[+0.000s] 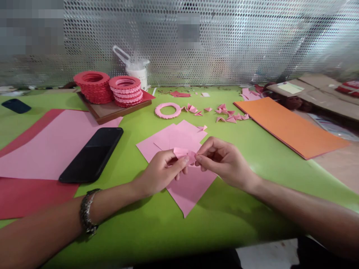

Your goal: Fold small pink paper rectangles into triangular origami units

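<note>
Between my two hands is a small folded strip of pink paper (pixel 183 152), held up over the table. My left hand (pixel 159 170) pinches its left part between thumb and fingers. The thumb and forefinger of my right hand (pixel 224 160) close on its right end. Just beneath lie several overlapping pink paper squares (pixel 193 190). A ring of folded pink paper (pixel 167 111) rests farther back, with several small folded pink pieces (pixel 231 117) to its right.
A black phone (pixel 92 155) lies on pink sheets (pixel 42 149) at the left. Behind it, a brown board (pixel 103 116) carries stacks of red rings (pixel 94 89) and pink rings (pixel 127 93). Orange sheets (pixel 291 127) lie right. A perforated metal panel (pixel 224 45) stands at the back.
</note>
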`<state>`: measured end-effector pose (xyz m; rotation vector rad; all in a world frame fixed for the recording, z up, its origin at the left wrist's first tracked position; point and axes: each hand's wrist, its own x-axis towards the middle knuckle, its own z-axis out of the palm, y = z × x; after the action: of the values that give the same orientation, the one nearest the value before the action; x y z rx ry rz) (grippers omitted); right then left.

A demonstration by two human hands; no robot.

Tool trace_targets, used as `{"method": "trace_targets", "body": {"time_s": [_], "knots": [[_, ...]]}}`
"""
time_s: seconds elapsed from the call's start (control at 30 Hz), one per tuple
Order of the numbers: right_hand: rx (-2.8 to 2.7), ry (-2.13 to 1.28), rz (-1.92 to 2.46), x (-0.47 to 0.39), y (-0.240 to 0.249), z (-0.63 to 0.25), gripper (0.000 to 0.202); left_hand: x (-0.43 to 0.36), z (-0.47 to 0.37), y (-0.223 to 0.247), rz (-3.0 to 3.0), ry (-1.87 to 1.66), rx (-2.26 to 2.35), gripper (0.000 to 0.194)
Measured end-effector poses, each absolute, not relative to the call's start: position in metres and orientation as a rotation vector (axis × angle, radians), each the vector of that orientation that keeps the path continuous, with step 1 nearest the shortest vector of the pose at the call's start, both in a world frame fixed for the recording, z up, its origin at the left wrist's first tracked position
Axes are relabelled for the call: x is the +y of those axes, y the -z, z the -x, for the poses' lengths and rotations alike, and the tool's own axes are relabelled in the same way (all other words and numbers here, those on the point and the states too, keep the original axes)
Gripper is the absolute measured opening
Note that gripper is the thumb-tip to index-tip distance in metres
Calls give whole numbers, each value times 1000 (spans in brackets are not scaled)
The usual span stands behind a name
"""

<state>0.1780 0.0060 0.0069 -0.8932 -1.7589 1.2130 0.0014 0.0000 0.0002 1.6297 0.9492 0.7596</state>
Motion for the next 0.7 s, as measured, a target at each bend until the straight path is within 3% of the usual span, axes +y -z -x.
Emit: {"method": "trace_targets", "body": {"time_s": [0.4, 0.7], "knots": [[-2364, -305, 683, 3, -5, -184, 17, 1, 0, -1, -1521, -760, 880, 25], [-2656, -160, 592, 3, -15, -190, 29, 6, -1, 1, -1499, -684, 932, 31]]}}
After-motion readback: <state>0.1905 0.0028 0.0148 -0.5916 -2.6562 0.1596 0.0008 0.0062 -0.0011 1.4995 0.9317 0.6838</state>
